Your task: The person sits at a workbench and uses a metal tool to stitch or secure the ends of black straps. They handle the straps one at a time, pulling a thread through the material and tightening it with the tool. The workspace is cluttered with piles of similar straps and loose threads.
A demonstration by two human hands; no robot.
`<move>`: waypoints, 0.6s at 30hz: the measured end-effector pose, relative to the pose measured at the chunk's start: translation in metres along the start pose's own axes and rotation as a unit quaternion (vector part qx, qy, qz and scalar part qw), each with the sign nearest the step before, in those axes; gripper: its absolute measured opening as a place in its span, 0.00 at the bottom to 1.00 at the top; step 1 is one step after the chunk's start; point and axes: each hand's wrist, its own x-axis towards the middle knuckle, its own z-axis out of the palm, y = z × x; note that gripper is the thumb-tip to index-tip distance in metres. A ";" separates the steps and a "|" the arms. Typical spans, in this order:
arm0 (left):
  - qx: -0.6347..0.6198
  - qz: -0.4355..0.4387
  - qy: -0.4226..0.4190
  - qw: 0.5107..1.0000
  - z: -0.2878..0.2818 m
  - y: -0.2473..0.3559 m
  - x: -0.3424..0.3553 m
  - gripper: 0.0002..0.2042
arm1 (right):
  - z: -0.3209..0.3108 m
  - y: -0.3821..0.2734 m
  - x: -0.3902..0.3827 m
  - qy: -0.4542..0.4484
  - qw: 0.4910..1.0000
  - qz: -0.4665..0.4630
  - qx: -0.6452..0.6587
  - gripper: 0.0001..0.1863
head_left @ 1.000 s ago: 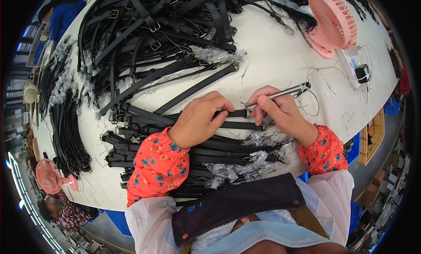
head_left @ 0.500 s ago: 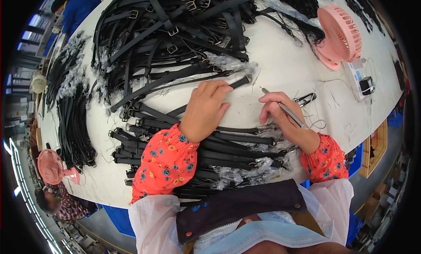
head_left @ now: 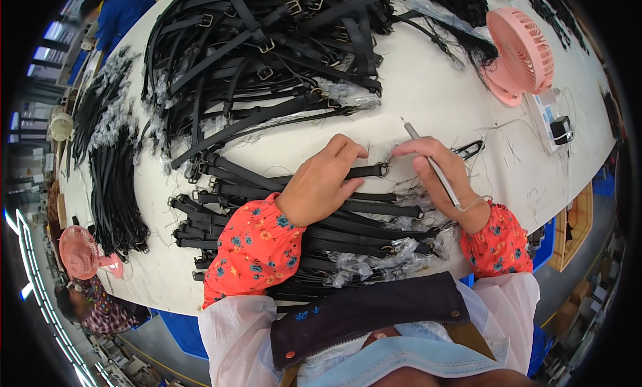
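My left hand (head_left: 322,178) hovers over a black strap (head_left: 366,172), its thumb and fingers apart on either side of it. A metal ring (head_left: 382,169) shows at the strap's right end, with loose thread or clear plastic around it. This strap lies along the top of a row of similar black straps (head_left: 348,223). A slim silver pen-shaped tool (head_left: 438,173) is held in my right hand (head_left: 445,166), its thin tip pointing up and left. A thin pale cord seems to run from its lower end. My right fingertips are close to the ringed strap end.
A big heap of black buckled belts (head_left: 267,46) covers the far table. Another strap bundle (head_left: 117,186) lies left. Pink fans stand far right (head_left: 521,49) and left (head_left: 79,253). A power strip (head_left: 545,119), dark looped object (head_left: 469,148) and thread scraps lie right. Two people sit at left.
My left hand has brought the ringed strap down toward me onto the row and loosened its fingers. My right hand has turned slightly, tilting the pen-shaped tool more upright.
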 end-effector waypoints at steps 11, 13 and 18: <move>-0.035 -0.003 0.001 0.999 0.012 -0.010 0.003 0.15 | -0.014 -0.007 0.000 -0.073 0.961 0.248 0.097 0.11; -0.045 -0.005 -0.001 0.999 0.010 -0.009 0.004 0.14 | -0.011 -0.003 0.000 -0.013 0.986 0.135 0.097 0.11; -0.051 0.002 -0.005 0.999 0.014 -0.013 0.003 0.13 | 0.002 0.006 0.003 -0.026 0.999 -0.009 0.015 0.12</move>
